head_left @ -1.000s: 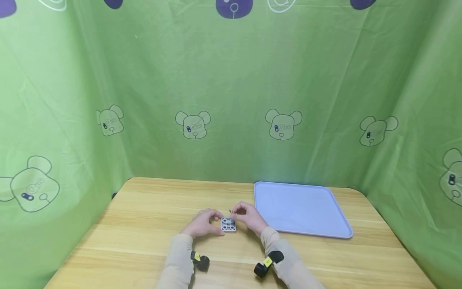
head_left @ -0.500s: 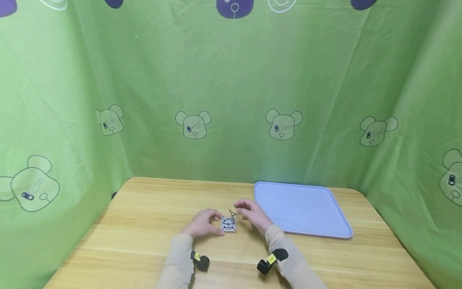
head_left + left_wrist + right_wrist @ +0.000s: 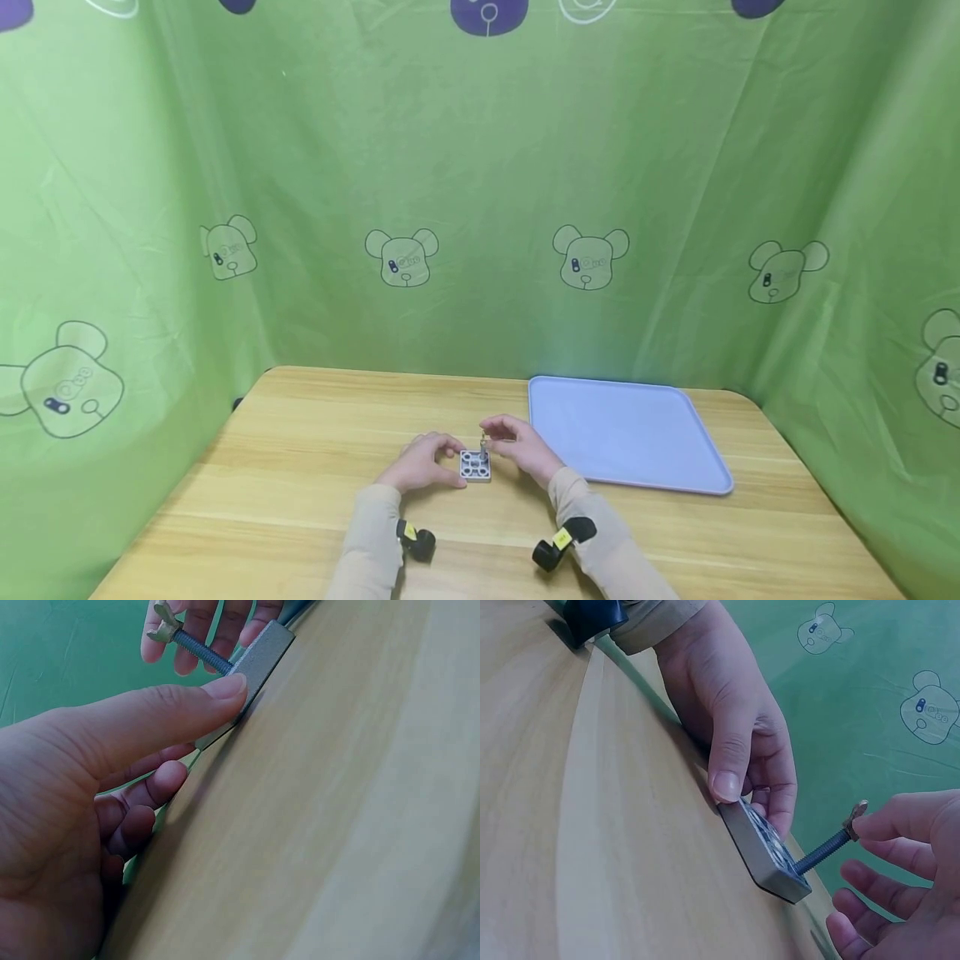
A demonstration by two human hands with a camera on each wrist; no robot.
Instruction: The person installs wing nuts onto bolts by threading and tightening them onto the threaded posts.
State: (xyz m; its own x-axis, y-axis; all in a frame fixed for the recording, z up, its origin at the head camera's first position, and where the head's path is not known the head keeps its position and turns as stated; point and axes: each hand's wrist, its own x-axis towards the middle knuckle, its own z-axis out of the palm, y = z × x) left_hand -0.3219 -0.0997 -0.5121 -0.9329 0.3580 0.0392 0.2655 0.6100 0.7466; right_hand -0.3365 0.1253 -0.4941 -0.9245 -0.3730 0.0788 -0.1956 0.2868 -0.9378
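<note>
A small grey square block [image 3: 475, 473] with round holes in its upper face rests on the table in the head view. My left hand [image 3: 416, 467] grips it from the left, thumb [image 3: 225, 688] on its near edge and fingers on the far side. A wing bolt [image 3: 823, 851] with a threaded grey shank stands up from one corner hole, its brass-coloured wings [image 3: 162, 622] on top. My right hand [image 3: 525, 448] is at the wings, a fingertip touching one in the right wrist view. Its other fingers are spread and loosely bent, holding nothing.
A light blue tray [image 3: 622, 433] lies on the wooden table [image 3: 337, 417] at the back right, beyond my right hand. A green curtain [image 3: 480, 167] with printed bear heads surrounds the table's back and sides. Both wrists wear black cameras.
My right hand let go of the wing bolt and drew back up and right, then came back to its wings. The wings have turned. My left hand and the block have stayed put.
</note>
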